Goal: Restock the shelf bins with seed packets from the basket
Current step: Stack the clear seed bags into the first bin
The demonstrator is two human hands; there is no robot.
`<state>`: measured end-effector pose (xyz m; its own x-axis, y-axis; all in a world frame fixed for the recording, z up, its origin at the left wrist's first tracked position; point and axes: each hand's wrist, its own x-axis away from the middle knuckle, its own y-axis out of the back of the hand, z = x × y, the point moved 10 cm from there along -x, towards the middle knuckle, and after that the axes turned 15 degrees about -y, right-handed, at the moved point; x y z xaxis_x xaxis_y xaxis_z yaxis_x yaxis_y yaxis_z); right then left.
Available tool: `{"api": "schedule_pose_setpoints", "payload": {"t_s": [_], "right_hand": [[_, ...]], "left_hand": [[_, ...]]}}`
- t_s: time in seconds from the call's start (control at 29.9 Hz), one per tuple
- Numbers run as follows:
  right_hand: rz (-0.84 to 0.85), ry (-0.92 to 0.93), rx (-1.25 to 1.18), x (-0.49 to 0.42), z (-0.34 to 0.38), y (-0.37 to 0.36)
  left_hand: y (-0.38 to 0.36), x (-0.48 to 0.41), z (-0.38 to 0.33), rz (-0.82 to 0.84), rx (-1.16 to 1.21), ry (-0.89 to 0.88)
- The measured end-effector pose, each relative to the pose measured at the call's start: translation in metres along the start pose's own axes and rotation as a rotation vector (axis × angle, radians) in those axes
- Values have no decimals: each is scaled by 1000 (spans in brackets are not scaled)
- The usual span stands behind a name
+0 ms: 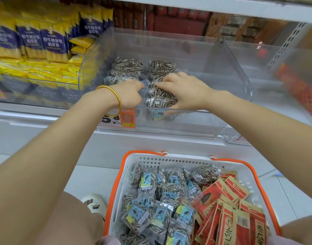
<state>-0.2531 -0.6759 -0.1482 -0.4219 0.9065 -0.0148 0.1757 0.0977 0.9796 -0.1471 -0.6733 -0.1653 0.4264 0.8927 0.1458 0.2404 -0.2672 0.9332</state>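
Upper shelf overhangs open-topped bin

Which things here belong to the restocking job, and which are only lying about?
Job: left hand, right hand, striped seed packets in the clear bin, basket.
Lying about: yellow-and-blue bags, orange price tag, white shoe.
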Motion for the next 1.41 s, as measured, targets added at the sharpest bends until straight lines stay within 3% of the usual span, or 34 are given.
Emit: {"api": "schedule_pose_setpoints", "payload": {"t_s": [0.2,0.27,0.37,0.44,0.5,0.67,0.77,0.84,0.94,1.04,1.17,1.27,1.41], "right_hand": [[-45,-69,-149,13,-8,27],[-148,-71,-255,31,-8,47],[-434,-24,-538,90,-7,84],[-521,-7,-731,134,-5,77],[-412,-64,-801,154,0,31],[437,-291,-547,161,13,-195],[656,-336,-495,183,23,-271],[675,-310,-416,191,35,-296],[568,-292,-226,186,46,-301],[533,-322,-195,178,51,-302],[475,-342,-299,173,58,-302],[482,-382,-477,173,47,-295],[547,-654,-823,182,4,-296]], "left_hand": [[18,7,-3,-135,-105,-19],[39,17,-16,-343,-155,-96],[63,58,-66,-699,-198,-341],[50,86,-106,-768,-191,-500],[14,92,-129,-663,-173,-557],[-146,58,-87,148,-229,-340],[-199,58,-60,356,-283,-274],[-223,57,-46,417,-286,-212],[-251,53,-22,445,-237,-89],[-274,51,2,489,-181,58],[-310,55,18,554,3,253],[-321,52,22,489,17,350],[-319,52,17,421,12,416]]}}
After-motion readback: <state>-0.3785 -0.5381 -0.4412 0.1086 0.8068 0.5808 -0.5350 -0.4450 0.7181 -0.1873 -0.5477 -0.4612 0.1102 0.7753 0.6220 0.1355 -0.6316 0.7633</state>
